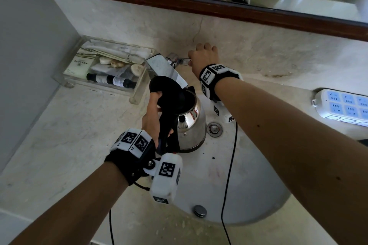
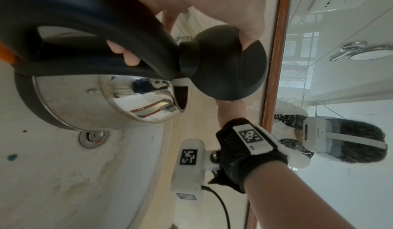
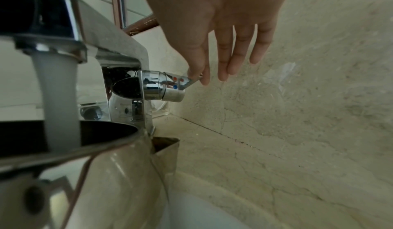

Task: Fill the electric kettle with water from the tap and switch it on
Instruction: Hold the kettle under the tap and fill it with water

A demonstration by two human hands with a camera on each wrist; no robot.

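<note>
Electric kettle (image 1: 190, 125), steel body, black handle (image 1: 166, 129): held upright over the sink basin (image 1: 258, 175) near its back edge, under the tap spout (image 1: 169, 70), with the left hand (image 1: 152, 113) wrapped round the handle and its thumb propping the hinged lid (image 1: 166, 87) open. Long axis near vertical, mouth up, pouring lip (image 3: 164, 146) toward the back wall, handle toward the person; a stream of water (image 3: 57, 101) falls into the mouth. Right hand (image 1: 204, 56): thumb and forefinger pinch the tap lever (image 3: 187, 79) at the counter's back edge, other fingers (image 3: 240, 51) extended and loose.
</note>
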